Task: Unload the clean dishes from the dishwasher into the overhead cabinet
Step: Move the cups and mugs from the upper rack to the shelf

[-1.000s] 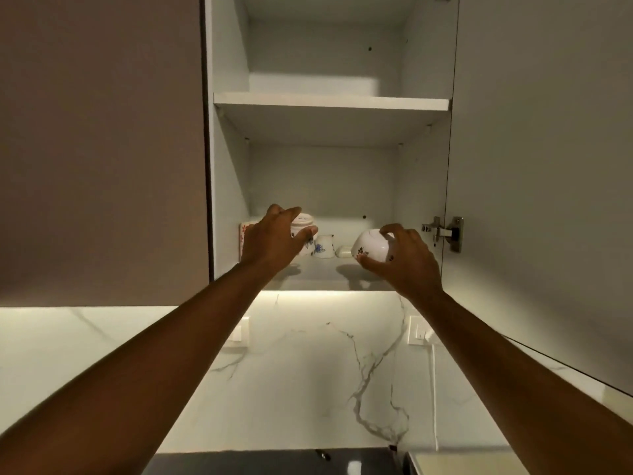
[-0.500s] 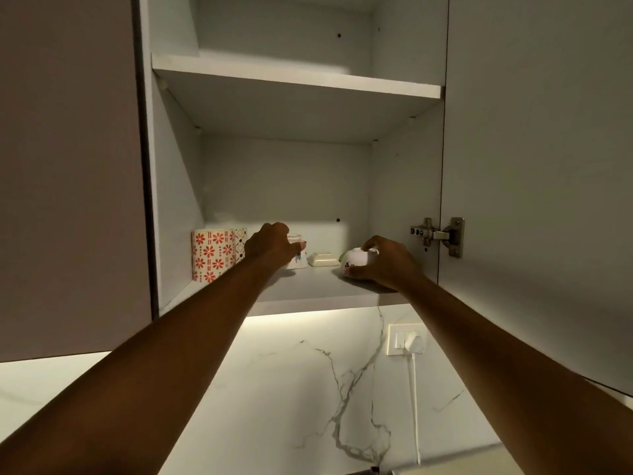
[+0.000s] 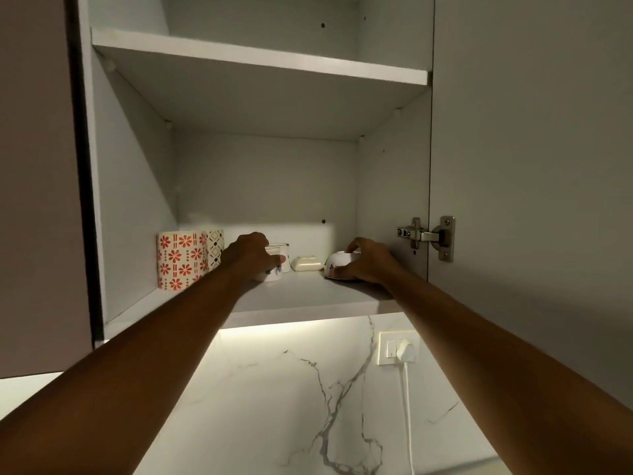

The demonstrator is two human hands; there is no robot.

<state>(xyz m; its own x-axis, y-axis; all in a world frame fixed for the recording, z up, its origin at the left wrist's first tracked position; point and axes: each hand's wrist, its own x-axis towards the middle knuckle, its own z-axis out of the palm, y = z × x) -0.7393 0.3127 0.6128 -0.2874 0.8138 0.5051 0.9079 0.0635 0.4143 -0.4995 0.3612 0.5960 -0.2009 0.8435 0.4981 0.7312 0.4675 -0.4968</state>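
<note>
I have both hands on the lower shelf [image 3: 308, 296], the left hand [image 3: 250, 255] gripping a cup [image 3: 274, 269] and the right hand [image 3: 366, 262] cupping an upturned bowl [image 3: 337, 265], seemingly set down; the dishwasher is unseen, so what remains is unclear.

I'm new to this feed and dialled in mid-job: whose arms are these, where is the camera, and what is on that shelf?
There is no machine here. A person wears one camera on the head, looking up into an open overhead cabinet. On the lower shelf the left hand grips a white cup, and the right hand curls its fingers over a small white bowl turned upside down on the shelf. A cream dish lies between them. At the left stands a red-flowered mug, with another patterned mug behind it.
</note>
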